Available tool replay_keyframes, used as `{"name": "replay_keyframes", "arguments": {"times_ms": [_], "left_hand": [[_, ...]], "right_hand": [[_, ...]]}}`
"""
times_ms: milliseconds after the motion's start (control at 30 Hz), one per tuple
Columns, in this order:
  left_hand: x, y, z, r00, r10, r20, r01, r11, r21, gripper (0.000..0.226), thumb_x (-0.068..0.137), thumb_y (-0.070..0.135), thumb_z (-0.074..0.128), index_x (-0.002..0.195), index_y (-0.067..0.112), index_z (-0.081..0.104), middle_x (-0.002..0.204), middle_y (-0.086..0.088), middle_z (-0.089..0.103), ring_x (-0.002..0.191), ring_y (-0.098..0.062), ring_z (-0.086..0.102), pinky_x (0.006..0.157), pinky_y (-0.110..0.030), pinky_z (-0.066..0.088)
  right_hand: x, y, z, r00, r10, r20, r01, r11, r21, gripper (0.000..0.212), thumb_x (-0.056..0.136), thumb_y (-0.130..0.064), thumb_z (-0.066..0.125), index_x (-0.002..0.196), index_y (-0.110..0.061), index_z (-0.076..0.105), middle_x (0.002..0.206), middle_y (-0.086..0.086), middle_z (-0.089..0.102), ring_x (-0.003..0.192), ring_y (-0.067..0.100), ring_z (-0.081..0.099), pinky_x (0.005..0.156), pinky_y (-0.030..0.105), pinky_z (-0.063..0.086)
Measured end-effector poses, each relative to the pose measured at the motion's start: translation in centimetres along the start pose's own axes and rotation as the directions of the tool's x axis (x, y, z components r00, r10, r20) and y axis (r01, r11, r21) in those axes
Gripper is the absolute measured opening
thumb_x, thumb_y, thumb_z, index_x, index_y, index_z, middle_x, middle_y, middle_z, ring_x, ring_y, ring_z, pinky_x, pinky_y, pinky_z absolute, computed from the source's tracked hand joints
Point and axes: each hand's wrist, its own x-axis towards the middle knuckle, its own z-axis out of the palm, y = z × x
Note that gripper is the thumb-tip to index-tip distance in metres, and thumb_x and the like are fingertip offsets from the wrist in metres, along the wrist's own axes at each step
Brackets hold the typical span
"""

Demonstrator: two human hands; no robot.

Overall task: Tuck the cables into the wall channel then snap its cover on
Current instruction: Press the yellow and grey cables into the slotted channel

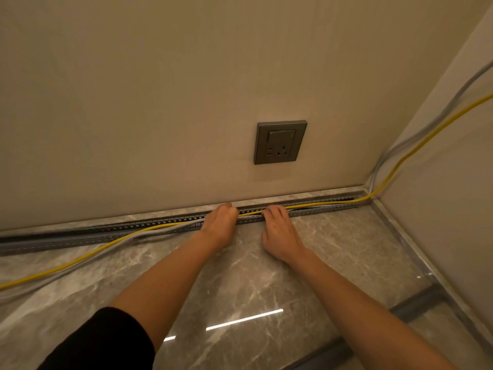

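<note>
A grey slotted cable channel [314, 208] runs along the foot of the wall, open on top. A yellow cable [314, 204] and a grey cable [149, 232] lie inside it on the right; left of my hands both leave it and trail across the floor. My left hand [220, 222] has its fingers curled over the channel and grips the cables there. My right hand [278, 228] sits just to the right, fingertips bent down onto the cables in the channel. No cover is in view.
A grey wall socket [280, 142] sits above the channel. The cables climb the right-hand wall [437, 121] at the corner. The floor is glossy marble tile [240, 289] with a baseboard edge along the right.
</note>
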Motion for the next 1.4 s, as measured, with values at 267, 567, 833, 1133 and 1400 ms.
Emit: {"name": "replay_keyframes", "arguments": {"times_ms": [267, 567, 833, 1133, 1400], "left_hand": [[-0.1, 0.9, -0.5, 0.998, -0.063, 0.029, 0.063, 0.998, -0.008, 0.024, 0.092, -0.003, 0.041, 0.109, -0.004, 0.057, 0.121, -0.023, 0.054, 0.113, -0.038, 0.053, 0.092, -0.043, 0.044], [-0.1, 1.9, -0.8, 0.993, -0.114, 0.012, 0.114, 0.992, 0.054, 0.029, 0.093, -0.001, 0.040, 0.117, -0.001, 0.056, 0.126, -0.020, 0.054, 0.118, -0.035, 0.052, 0.097, -0.041, 0.042], [-1.6, 0.2, -1.0, 0.997, -0.079, 0.003, 0.079, 0.997, -0.006, 0.029, 0.090, -0.002, 0.043, 0.117, 0.001, 0.054, 0.125, -0.020, 0.050, 0.115, -0.037, 0.052, 0.094, -0.043, 0.043], [-5.2, -5.6, -2.0, 0.972, -0.236, -0.022, 0.236, 0.963, 0.129, 0.032, 0.091, 0.004, 0.046, 0.122, 0.002, 0.049, 0.130, -0.017, 0.047, 0.122, -0.033, 0.046, 0.098, -0.041, 0.041], [-7.1, -9.6, -1.8, 0.975, -0.223, 0.007, 0.218, 0.958, 0.189, 0.032, 0.094, 0.003, 0.041, 0.126, 0.005, 0.046, 0.129, -0.017, 0.047, 0.122, -0.033, 0.045, 0.096, -0.042, 0.042]], "right_hand": [[-0.3, -0.2, 0.5, 0.996, -0.041, -0.074, 0.026, 0.981, -0.190, 0.048, 0.045, -0.016, 0.077, 0.092, -0.006, 0.071, 0.084, 0.008, 0.071, 0.075, 0.023, 0.070, 0.076, 0.032, 0.058], [1.6, 0.0, -1.8, 0.991, 0.067, 0.114, -0.052, 0.990, -0.130, 0.042, 0.088, -0.019, 0.048, 0.125, 0.001, 0.053, 0.129, 0.018, 0.053, 0.123, 0.029, 0.048, 0.115, 0.036, 0.024], [2.3, -1.2, -2.7, 0.992, 0.080, 0.097, -0.071, 0.993, -0.093, 0.032, 0.091, -0.012, 0.044, 0.117, -0.001, 0.058, 0.123, 0.017, 0.059, 0.115, 0.032, 0.054, 0.105, 0.037, 0.035], [2.1, -7.0, -1.5, 0.991, -0.026, 0.129, 0.020, 0.999, 0.046, 0.038, 0.090, -0.001, 0.044, 0.126, -0.001, 0.053, 0.131, 0.016, 0.051, 0.119, 0.035, 0.052, 0.101, 0.040, 0.042], [2.6, -11.0, 0.3, 0.984, -0.105, 0.142, 0.099, 0.994, 0.051, 0.042, 0.090, 0.001, 0.044, 0.130, -0.005, 0.053, 0.125, 0.016, 0.051, 0.118, 0.033, 0.049, 0.102, 0.040, 0.040]]}}
